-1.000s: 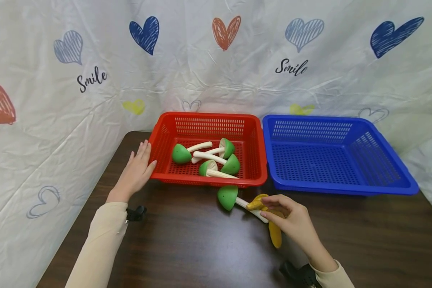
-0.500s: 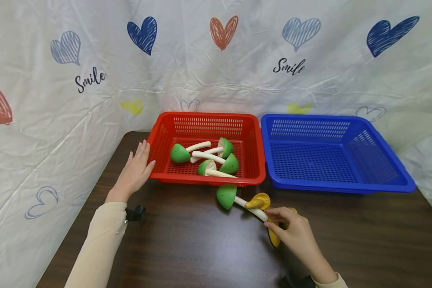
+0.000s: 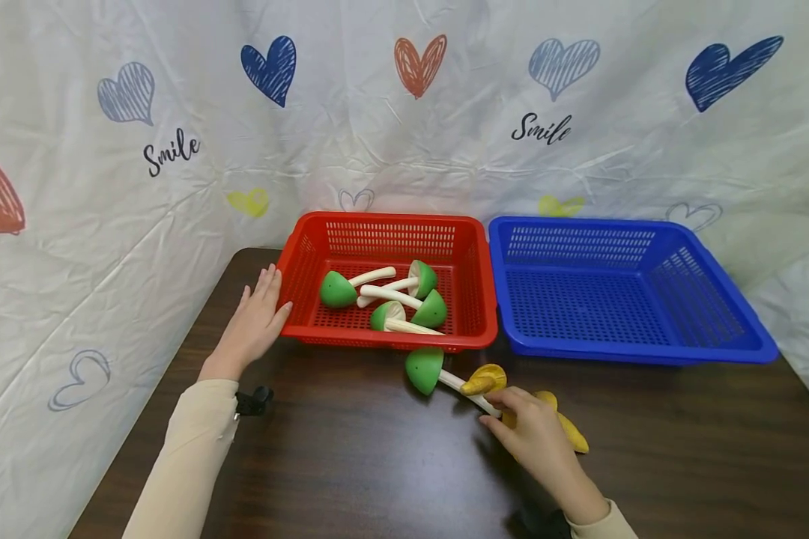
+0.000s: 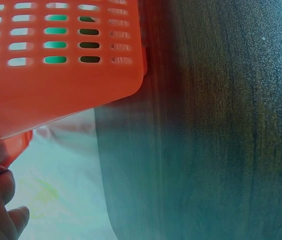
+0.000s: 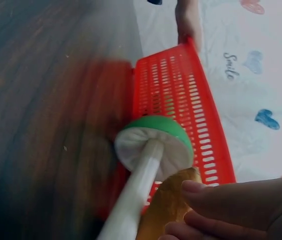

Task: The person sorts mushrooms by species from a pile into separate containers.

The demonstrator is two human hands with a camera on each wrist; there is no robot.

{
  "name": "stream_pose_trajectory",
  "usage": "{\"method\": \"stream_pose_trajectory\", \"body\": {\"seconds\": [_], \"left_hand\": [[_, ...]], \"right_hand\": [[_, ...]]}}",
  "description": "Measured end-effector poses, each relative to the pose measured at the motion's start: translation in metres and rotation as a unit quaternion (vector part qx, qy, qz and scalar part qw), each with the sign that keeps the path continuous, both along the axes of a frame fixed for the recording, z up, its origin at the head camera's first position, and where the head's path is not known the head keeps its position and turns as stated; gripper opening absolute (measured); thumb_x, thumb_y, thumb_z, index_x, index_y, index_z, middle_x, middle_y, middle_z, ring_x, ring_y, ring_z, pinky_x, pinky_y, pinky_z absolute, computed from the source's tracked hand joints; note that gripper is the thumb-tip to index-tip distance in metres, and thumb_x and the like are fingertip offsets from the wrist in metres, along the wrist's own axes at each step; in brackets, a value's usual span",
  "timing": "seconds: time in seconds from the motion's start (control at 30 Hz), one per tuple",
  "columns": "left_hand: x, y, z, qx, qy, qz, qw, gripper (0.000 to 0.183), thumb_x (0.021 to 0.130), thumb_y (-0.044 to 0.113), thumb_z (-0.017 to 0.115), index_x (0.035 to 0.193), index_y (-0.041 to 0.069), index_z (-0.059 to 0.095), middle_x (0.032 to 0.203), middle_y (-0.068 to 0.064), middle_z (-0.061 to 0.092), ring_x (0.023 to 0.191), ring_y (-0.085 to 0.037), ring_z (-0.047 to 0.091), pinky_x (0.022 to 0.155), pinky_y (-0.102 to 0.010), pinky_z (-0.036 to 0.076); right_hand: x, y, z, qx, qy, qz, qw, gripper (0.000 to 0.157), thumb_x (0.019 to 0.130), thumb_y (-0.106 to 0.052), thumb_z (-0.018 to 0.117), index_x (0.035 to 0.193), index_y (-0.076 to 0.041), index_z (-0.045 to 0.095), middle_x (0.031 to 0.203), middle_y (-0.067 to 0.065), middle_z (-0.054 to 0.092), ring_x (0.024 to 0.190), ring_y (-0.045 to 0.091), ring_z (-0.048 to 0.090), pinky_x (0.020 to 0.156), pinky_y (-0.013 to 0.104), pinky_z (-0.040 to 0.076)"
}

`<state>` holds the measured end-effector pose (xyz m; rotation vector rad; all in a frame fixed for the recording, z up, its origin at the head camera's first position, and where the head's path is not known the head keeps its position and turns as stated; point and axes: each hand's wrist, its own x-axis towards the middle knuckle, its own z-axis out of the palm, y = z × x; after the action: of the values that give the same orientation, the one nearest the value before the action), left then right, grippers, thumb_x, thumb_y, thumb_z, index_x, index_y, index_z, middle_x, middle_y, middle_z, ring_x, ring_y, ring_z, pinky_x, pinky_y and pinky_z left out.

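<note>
My left hand [image 3: 251,326] rests with straight fingers against the left side of the red basket [image 3: 384,340]; in the left wrist view its fingertips touch the rim. My right hand [image 3: 535,434] is low over the table, thumb and index apart beside the stem end of a green-capped toy mushroom [image 3: 425,370]. That mushroom lies in front of the red basket. A yellow mushroom [image 3: 485,379] lies across its stem. More yellow mushroom [image 3: 571,434] shows beyond my right hand, partly hidden by it. In the right wrist view, my thumb overlaps a yellow piece [image 5: 168,202].
Several green-capped mushrooms [image 3: 431,308] lie inside the red basket. A blue basket [image 3: 647,350] stands to its right, nearly touching it. Both sit at the back of the dark wooden table [image 3: 350,449], before a white cloth [image 3: 350,135] printed with hearts.
My right hand has drawn away from the upper yellow mushroom, then come left towards the stem end. The lower yellow mushroom has swung to the right. My left hand stays put.
</note>
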<state>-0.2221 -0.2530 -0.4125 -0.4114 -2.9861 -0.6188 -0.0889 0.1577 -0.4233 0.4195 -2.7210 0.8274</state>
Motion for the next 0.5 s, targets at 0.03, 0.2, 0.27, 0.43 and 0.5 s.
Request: {"method": "stream_pose_trajectory", "body": {"seconds": [0.03, 0.2, 0.27, 0.43, 0.5], "left_hand": [[0.0, 0.0, 0.0, -0.001, 0.0, 0.0, 1.0, 0.065, 0.1, 0.027, 0.039, 0.148, -0.006, 0.011, 0.155, -0.021, 0.008, 0.143, -0.033, 0.005, 0.111, -0.057, 0.005], [0.0, -0.001, 0.0, 0.0, -0.001, 0.003, 1.0, 0.065, 0.099, 0.026, 0.04, 0.148, -0.006, 0.011, 0.155, -0.02, 0.007, 0.143, -0.033, 0.005, 0.111, -0.057, 0.005], [0.0, -0.001, 0.0, 0.0, -0.001, 0.003, 1.0, 0.065, 0.099, 0.025, 0.041, 0.148, -0.006, 0.011, 0.155, -0.02, 0.006, 0.143, -0.033, 0.004, 0.111, -0.057, 0.005], [0.0, 0.0, 0.0, 0.0, -0.001, 0.001, 1.0, 0.066, 0.099, 0.026, 0.041, 0.148, -0.006, 0.011, 0.155, -0.021, 0.007, 0.143, -0.033, 0.005, 0.111, -0.057, 0.005], [-0.001, 0.0, 0.0, 0.0, 0.0, 0.0, 1.0, 0.066, 0.099, 0.026, 0.041, 0.148, -0.006, 0.011, 0.155, -0.021, 0.007, 0.143, -0.033, 0.005, 0.111, -0.057, 0.005]], "right_hand": [[0.0, -0.001, -0.001, 0.004, -0.005, -0.002, 1.0, 0.026, 0.066, -0.007, 0.084, 0.087, -0.004, 0.07, 0.083, 0.001, 0.067, 0.075, 0.015, 0.064, 0.064, 0.033, 0.053], [-0.001, -0.006, -0.004, 0.047, 0.009, -0.012, 0.999, 0.027, 0.065, -0.008, 0.085, 0.088, -0.003, 0.071, 0.082, 0.004, 0.066, 0.071, 0.015, 0.062, 0.06, 0.033, 0.052], [-0.002, -0.008, -0.005, 0.063, 0.022, -0.01, 0.998, 0.027, 0.065, -0.007, 0.085, 0.087, -0.002, 0.07, 0.082, 0.005, 0.066, 0.07, 0.017, 0.062, 0.06, 0.034, 0.052], [-0.004, -0.012, -0.007, 0.092, 0.041, -0.004, 0.995, 0.028, 0.065, -0.006, 0.084, 0.089, -0.002, 0.07, 0.086, 0.008, 0.067, 0.076, 0.024, 0.065, 0.063, 0.039, 0.053], [-0.005, -0.013, -0.008, 0.107, 0.045, -0.002, 0.993, 0.029, 0.066, -0.006, 0.083, 0.091, -0.001, 0.07, 0.087, 0.009, 0.067, 0.078, 0.026, 0.064, 0.063, 0.041, 0.053]]}}
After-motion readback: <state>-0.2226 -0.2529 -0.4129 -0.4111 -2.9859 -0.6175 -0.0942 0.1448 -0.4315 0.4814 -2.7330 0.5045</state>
